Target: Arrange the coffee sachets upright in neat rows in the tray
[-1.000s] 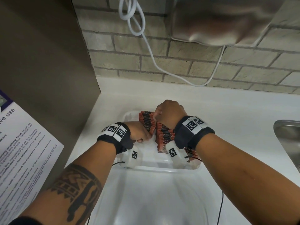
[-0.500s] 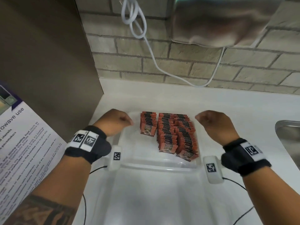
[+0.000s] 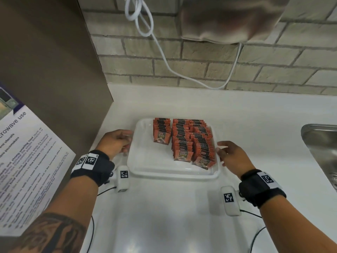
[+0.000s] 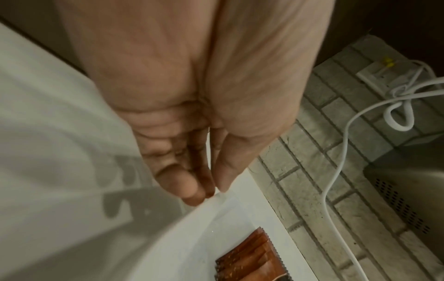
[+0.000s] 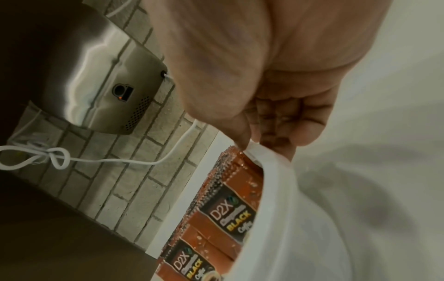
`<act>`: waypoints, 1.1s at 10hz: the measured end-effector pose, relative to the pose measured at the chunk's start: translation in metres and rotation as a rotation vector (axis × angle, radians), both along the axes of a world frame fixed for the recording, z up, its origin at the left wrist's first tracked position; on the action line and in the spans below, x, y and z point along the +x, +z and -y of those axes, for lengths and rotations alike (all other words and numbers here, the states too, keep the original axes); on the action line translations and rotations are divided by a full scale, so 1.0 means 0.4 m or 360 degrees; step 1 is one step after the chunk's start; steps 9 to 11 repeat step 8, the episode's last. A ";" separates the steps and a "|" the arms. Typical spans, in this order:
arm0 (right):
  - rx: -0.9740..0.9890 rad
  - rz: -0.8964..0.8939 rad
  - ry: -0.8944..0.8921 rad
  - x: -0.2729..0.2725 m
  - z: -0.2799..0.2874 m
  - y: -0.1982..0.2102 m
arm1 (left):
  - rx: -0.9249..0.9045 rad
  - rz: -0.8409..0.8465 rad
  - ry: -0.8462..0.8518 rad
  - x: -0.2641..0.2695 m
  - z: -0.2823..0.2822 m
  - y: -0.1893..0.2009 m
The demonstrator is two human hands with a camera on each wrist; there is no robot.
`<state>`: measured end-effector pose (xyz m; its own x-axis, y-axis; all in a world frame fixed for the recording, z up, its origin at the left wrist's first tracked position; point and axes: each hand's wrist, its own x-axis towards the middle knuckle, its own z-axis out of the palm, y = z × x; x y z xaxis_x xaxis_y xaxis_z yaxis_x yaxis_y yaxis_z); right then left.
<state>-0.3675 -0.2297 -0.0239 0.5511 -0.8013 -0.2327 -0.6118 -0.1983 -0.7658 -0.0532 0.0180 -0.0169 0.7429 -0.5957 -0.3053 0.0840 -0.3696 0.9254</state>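
A white tray [image 3: 149,167] sits on the white counter, with three rows of orange-and-black coffee sachets [image 3: 184,141] standing upright, leaning back; the left row is shorter. My left hand [image 3: 128,141] is at the tray's left rim; in the left wrist view its thumb and fingertips [image 4: 192,197] pinch that rim [image 4: 192,218] near the sachets [image 4: 252,256]. My right hand [image 3: 219,151] is at the right rim; the right wrist view shows its thumb and fingers [image 5: 283,136] pinching the rim [image 5: 276,190] beside the sachets [image 5: 228,209].
A brown panel [image 3: 54,70] with a printed notice [image 3: 27,152] stands close on the left. A steel sink [image 3: 321,152] lies to the right. On the brick wall behind hang a steel hand dryer [image 3: 228,19] and a looped white cable [image 3: 164,57].
Both hands left the sachet rows, spread apart to the tray's two sides, and now hold its left and right rims. The sachets stayed in their rows.
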 end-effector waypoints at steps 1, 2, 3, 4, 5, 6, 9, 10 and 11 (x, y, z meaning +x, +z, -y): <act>-0.0011 -0.0036 -0.0001 0.002 -0.001 -0.004 | -0.0039 0.0005 0.0012 -0.003 0.003 -0.005; -0.0031 -0.0061 0.0002 0.002 -0.003 -0.002 | -0.0026 0.0014 0.0006 -0.003 0.004 -0.006; -0.0042 -0.0056 -0.0003 0.003 -0.003 -0.002 | -0.0054 0.0021 -0.0010 -0.006 0.004 -0.004; -0.0039 -0.0050 -0.0009 0.004 -0.005 -0.001 | -0.0088 -0.0001 -0.0010 -0.010 0.004 -0.004; -0.0043 -0.0053 -0.0010 0.001 -0.005 -0.005 | -0.0114 -0.0018 -0.0011 -0.009 0.005 -0.008; -0.0017 -0.0063 0.0000 0.002 -0.009 0.004 | -0.0137 -0.0056 0.0013 -0.009 0.005 -0.007; 0.0031 0.0021 -0.0093 -0.030 -0.002 0.014 | -0.0061 -0.0021 0.0146 -0.011 -0.020 -0.037; 0.0031 0.0021 -0.0093 -0.030 -0.002 0.014 | -0.0061 -0.0021 0.0146 -0.011 -0.020 -0.037; 0.0031 0.0021 -0.0093 -0.030 -0.002 0.014 | -0.0061 -0.0021 0.0146 -0.011 -0.020 -0.037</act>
